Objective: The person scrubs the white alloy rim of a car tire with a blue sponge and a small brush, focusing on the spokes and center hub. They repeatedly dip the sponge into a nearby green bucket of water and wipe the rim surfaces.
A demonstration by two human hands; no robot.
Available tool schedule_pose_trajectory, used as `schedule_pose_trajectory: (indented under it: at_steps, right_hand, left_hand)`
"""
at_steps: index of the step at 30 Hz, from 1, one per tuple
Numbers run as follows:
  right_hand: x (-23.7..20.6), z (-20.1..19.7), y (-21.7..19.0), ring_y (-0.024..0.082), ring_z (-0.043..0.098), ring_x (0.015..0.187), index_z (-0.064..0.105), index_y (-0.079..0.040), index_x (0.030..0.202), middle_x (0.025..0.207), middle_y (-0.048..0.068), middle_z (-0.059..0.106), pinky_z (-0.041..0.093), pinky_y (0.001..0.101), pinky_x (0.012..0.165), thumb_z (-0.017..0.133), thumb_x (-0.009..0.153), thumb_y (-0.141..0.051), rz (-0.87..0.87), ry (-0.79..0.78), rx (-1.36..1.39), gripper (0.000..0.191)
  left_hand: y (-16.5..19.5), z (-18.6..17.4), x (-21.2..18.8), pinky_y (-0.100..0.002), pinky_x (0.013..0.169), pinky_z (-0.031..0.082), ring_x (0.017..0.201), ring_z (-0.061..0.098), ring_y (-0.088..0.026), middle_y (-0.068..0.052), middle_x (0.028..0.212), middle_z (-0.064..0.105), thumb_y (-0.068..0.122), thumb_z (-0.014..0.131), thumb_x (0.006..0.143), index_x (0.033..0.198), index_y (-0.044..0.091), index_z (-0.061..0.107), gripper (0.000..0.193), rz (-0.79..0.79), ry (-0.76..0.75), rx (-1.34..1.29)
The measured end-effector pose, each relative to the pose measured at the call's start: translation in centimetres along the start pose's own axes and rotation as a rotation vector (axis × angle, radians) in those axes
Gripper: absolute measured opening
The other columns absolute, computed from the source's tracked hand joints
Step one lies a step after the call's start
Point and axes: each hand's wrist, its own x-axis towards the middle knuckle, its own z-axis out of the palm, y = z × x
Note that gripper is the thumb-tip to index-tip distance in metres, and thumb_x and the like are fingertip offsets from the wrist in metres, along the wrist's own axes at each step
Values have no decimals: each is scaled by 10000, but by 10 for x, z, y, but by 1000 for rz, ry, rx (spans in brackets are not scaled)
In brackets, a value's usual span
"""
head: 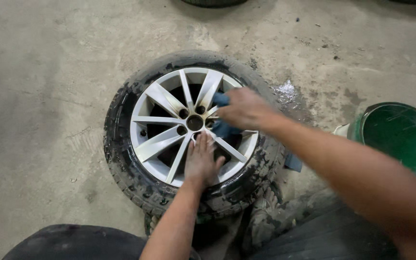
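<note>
Where the view begins, at the bottom edge, dark trouser knees [73, 243] frame both forearms reaching out over a car wheel [193, 132] that lies flat on the concrete floor [39, 72]. Nearest, the left hand [201, 161] rests palm down on the silver spokes of the alloy rim [160, 144], its grip released, fingers flat and together, pointing toward the hub. Just beyond it, the right hand [246, 110] has its grip clenched around a blue cloth [221, 126], pressed against the spokes beside the centre hole. Around the rim, the black tyre [121, 159] is smeared with dirt and looks wet. To the right, near the right forearm, stands a green bucket [403, 137]. Farther off, a wet patch [287, 94] glistens on the floor past the wheel.
</note>
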Motion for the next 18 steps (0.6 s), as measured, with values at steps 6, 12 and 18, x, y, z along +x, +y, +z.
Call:
schedule_pose_trajectory:
  at_steps: [6,12,18]
  right_hand:
    - [3,23,-23,271,645,617,747,-114,923,682,106,654,553,478,745,668,837,-354,-362,232,-95,267]
    - [-21,-7,-5,193,683,638,679,-150,1048,817,94,695,621,383,596,617,948,-386,99,-86,52,264]
    - [-33,-16,21,131,702,867,741,-189,1124,954,34,741,562,375,820,708,885,-448,-28,76,172,354]
  left_hand:
    - [-1,-3,-4,-444,1277,17,1596,19,-321,-211,1694,94,603,456,995,1592,-18,155,912,39,-10,1]
    - [-5,-9,31,-437,1257,6,1572,1,-327,-189,1694,30,662,435,948,1594,-18,97,997,39,13,23]
    - [-5,21,-23,-456,1249,0,1564,-17,-371,-256,1681,16,563,460,993,1594,-17,130,898,272,-45,100]
